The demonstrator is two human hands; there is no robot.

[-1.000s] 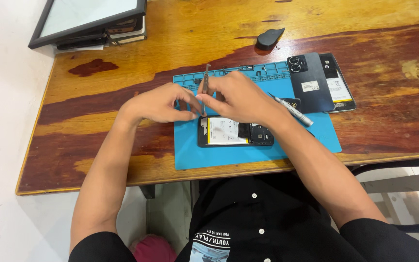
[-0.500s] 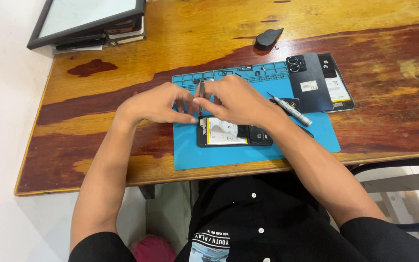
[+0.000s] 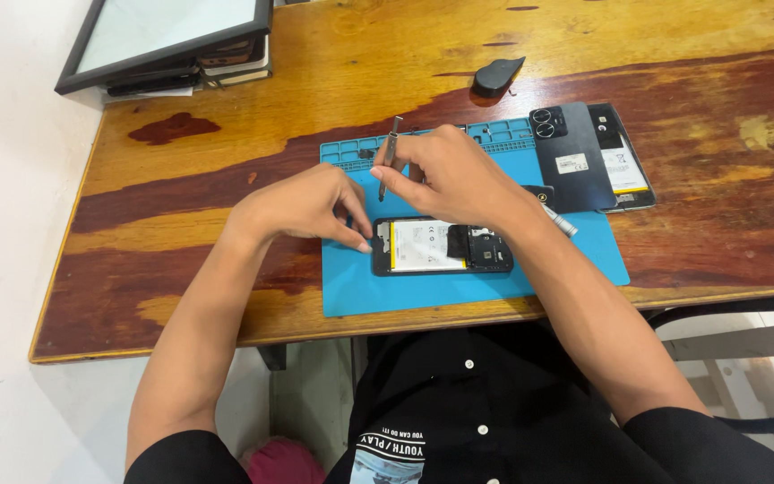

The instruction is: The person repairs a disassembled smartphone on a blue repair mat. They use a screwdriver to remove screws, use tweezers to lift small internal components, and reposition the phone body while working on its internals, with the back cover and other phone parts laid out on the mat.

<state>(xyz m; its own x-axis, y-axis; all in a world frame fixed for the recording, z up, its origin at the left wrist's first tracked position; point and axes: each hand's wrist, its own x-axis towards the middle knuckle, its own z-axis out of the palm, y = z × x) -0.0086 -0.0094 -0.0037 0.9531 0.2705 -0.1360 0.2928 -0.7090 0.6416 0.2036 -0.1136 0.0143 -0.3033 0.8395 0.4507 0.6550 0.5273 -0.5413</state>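
An opened phone (image 3: pixel 441 246) lies flat on a blue repair mat (image 3: pixel 494 278), its battery and dark circuit board showing. My left hand (image 3: pixel 306 206) rests at the phone's left end, a fingertip touching its edge. My right hand (image 3: pixel 445 175) hovers just above the phone and grips metal tweezers (image 3: pixel 390 154), tips pointing down toward the phone's left end. A silver screwdriver (image 3: pixel 560 222) lies on the mat under my right wrist.
A dark phone back cover (image 3: pixel 571 157) and another phone (image 3: pixel 622 161) lie at the mat's right end. A black teardrop-shaped object (image 3: pixel 497 76) sits behind the mat. A framed panel on stacked devices (image 3: pixel 167 40) occupies the wooden table's (image 3: pixel 181 260) far left corner.
My right hand has tilted the tweezers more upright and moved slightly right. My left hand has slid down to the phone's left edge.
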